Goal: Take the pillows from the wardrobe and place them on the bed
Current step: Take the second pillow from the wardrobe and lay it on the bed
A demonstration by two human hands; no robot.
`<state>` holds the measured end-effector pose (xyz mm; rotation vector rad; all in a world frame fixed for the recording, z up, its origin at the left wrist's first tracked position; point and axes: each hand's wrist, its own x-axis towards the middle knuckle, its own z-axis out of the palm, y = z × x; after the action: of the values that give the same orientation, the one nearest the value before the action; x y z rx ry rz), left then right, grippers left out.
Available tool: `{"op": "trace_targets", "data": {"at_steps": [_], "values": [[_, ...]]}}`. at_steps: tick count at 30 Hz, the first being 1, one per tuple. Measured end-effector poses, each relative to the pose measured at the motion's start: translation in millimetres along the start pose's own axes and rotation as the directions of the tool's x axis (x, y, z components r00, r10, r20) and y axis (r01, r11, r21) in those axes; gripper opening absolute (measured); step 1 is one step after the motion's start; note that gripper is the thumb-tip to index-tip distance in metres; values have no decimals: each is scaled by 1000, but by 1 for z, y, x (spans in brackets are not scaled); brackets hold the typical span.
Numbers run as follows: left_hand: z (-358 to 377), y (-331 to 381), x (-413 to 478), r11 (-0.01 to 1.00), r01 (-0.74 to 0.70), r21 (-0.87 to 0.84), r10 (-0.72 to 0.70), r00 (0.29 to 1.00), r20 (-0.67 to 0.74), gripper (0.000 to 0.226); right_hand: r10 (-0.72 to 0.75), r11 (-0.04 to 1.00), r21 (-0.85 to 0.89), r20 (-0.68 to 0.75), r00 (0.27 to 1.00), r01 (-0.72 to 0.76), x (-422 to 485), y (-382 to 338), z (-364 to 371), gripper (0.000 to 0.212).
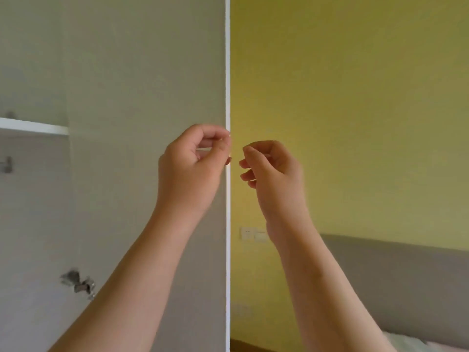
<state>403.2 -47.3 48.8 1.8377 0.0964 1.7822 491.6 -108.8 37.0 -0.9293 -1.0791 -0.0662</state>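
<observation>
Both bare forearms fill the lower frame, raised. Far left: wardrobe interior, white shelf (33, 127), metal hinge (78, 284) low down, no pillows visible on what shows. Wardrobe door (142, 85) open, seen from inside face. Left hand (193, 163) at door's white edge (227, 72), fingers curled, fingertips pinching or touching the edge. Right hand (274, 171) just beside edge, not touching, fingers loosely curled, holding nothing. Yellow wall (355, 97), wall socket (247, 233), grey headboard (406, 275), bed (406, 342) corner at lower right. Pillows out of view, presumably in wardrobe. Judgement: soft, light, bulky; grab with both hands at sides, squeeze lightly.
</observation>
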Motion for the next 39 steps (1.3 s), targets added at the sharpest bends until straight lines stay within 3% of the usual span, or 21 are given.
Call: {"op": "trace_targets", "data": {"at_steps": [5,12,18,22,26,28,30,32,36,39], "values": [[-74,1,9,968,56,245,-21,989,-144,15,33,992,115,188,982,-55,-3,3,80,18],[-197,31,-3,827,123,549,69,946,-315,25,33,944,291,381,924,-154,-35,-10,193,23],[-283,80,9,668,131,732,197,918,-345,19,-55,894,415,477,877,-170,-57,-53,286,23],[-329,107,14,506,93,858,295,915,-274,14,-96,841,501,511,854,-205,-75,-83,348,21],[-362,133,14,229,-7,973,421,902,-93,16,-176,844,523,472,864,-114,-88,-107,395,10],[-375,146,16,73,-56,996,456,890,17,21,-212,873,486,445,870,-36,-92,-115,412,14],[-395,155,20,-103,-36,994,389,918,74,26,-248,877,480,428,869,14,-96,-120,421,24],[-418,156,24,-256,45,966,284,958,30,35,-306,851,524,444,842,33,-103,-122,424,40],[-445,141,19,-261,142,955,266,961,-70,55,-494,835,513,537,684,199,-120,-123,435,81],[-453,133,13,-254,120,960,292,956,-42,56,-516,851,423,568,641,310,-120,-119,445,79]]}}
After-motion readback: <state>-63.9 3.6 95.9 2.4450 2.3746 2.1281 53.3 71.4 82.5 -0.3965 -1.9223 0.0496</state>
